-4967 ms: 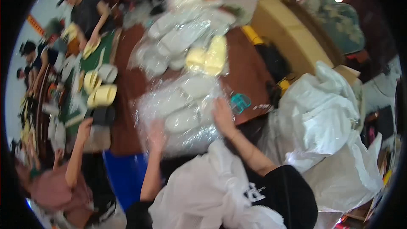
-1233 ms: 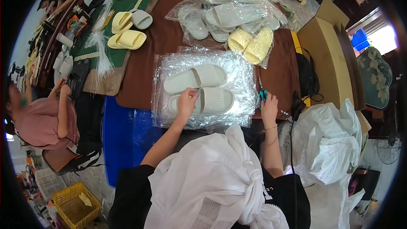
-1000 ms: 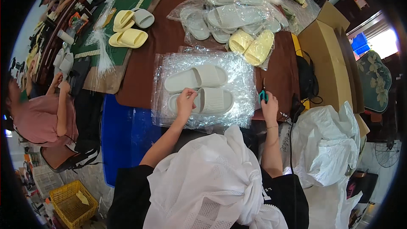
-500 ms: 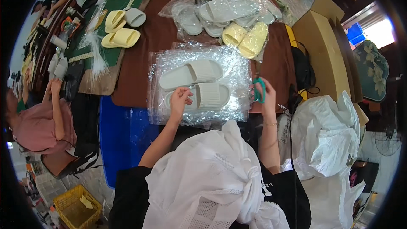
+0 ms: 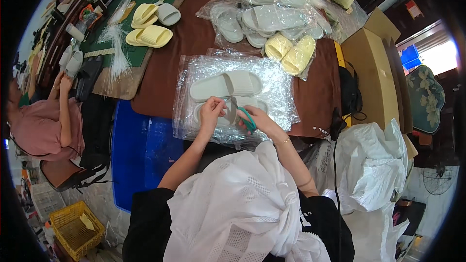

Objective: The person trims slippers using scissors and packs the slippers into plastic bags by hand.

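Note:
A pair of pale grey slippers lies on a pile of clear plastic bags [image 5: 281, 80] in front of me. The far slipper [image 5: 209, 88] shows whole; my hands partly cover the near slipper [image 5: 262, 105]. My right hand [image 5: 264, 121] is closed round the teal handles of a pair of scissors [image 5: 249, 121], their blades pointing over the near slipper toward my left fingertips. Above that slipper's heel part, my left hand [image 5: 211, 115] is pinched together. Whatever sits between its fingertips is too small to make out.
Bagged grey slippers [image 5: 272, 18] and a bagged yellow pair [image 5: 293, 53] lie at the table's far side. Loose yellow slippers [image 5: 150, 36] rest on a green mat at far left. An open cardboard box [image 5: 371, 68] stands right. A person in pink [image 5: 46, 126] works at left.
My right hand has brought the scissors leftward, from the right edge of the bags to the near slipper beside my left hand. My left hand stays pinched there; the whole view has shifted slightly.

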`<state>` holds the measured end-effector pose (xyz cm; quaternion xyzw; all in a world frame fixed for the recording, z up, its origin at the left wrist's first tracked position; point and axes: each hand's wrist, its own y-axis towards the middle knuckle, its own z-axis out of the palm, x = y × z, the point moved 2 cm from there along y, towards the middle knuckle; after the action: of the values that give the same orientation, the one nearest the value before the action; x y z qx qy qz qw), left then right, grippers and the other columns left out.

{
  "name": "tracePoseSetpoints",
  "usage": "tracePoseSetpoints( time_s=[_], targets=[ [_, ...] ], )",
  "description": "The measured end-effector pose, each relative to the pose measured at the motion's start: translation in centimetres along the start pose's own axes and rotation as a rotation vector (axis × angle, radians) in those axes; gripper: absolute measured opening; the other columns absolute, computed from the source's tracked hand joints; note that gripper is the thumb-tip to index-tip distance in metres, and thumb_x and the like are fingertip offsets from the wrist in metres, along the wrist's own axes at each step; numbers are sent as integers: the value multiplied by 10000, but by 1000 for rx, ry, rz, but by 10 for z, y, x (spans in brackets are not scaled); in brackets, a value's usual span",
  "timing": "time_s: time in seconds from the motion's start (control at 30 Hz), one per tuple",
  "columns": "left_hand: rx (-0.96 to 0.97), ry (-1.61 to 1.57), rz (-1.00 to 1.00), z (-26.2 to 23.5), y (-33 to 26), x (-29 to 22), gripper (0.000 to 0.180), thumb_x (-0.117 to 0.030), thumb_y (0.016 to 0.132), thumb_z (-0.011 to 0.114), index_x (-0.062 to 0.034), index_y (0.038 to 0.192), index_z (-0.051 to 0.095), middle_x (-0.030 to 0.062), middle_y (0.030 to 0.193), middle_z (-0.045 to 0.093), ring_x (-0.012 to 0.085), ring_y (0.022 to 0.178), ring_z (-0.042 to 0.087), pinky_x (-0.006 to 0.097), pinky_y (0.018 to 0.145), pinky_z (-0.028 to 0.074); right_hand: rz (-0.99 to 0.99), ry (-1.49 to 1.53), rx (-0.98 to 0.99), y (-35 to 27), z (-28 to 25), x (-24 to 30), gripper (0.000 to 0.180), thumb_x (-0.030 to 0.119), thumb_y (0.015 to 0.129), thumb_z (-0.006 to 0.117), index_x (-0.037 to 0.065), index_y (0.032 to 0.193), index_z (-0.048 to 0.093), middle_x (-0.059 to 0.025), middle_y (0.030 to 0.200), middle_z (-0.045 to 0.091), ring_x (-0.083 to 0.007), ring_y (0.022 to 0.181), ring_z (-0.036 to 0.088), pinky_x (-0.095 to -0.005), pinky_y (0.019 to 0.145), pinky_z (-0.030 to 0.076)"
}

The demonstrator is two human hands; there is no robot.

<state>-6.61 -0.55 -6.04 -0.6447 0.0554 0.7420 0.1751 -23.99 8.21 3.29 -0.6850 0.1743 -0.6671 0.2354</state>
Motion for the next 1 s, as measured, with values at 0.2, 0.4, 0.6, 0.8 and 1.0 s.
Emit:
tracePoseSetpoints(
  time_s=[0.2,0.4,0.6,0.8,1.0],
  targets=[
    [47,16,-13,4,-2,-4,79,-107,950,612,-31,970,606,55,806,664,89,635,598,219,561,483,-16,-37,14,9,5,10,490,450,939,624,-6,1117,611,-38,771,622,-96,617,584,-250,475,472],
    [35,28,11,-2,-2,-4,56,-78,935,607,-22,936,612,49,786,665,86,605,598,215,537,474,-109,-68,-93,10,4,-1,489,436,892,688,9,1119,619,-47,738,632,-105,602,584,-265,442,451],
    [-209,99,166,-45,-10,-55,68,-92,934,618,-27,950,631,30,775,636,69,625,569,212,542,454,-264,-68,-341,-7,-41,-22,410,345,917,675,54,1198,610,-30,786,621,-75,659,579,-253,501,470],
    [-557,759,685,-73,-30,-157,72,-70,924,625,-3,938,644,44,774,594,123,659,521,256,606,435,-333,-792,-1021,-26,-129,-77,419,281,912,617,53,1260,567,-229,1029,648,-390,958,632,-468,832,489],
    [-319,916,499,-80,-22,-81,64,-69,854,661,-30,902,649,112,836,622,229,713,600,323,659,477,141,-1254,-864,-29,-122,-50,208,274,883,649,72,846,620,-132,947,669,-308,850,665,-443,634,546]
  ],
)
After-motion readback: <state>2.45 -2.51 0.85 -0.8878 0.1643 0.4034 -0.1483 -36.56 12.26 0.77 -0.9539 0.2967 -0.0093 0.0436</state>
